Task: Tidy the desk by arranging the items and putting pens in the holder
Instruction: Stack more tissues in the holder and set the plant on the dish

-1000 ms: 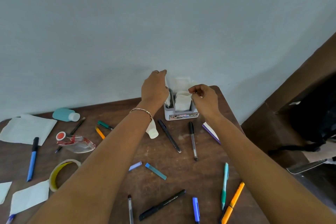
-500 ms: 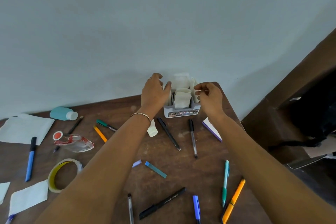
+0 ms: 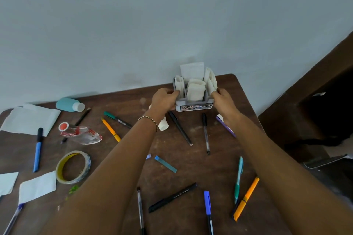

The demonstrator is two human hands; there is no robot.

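Both hands grip the gray pen holder [image 3: 193,107] by its sides, left hand [image 3: 165,99] on its left wall and right hand [image 3: 224,101] on its right, at the desk's [image 3: 219,168] far edge by the wall. Folded white paper [image 3: 194,90] fills its compartments. The nearest pens lie just in front of it, pointing back toward the person: a black pen [image 3: 179,128] by the left wrist, a clear pen [image 3: 205,132] nearer the right.
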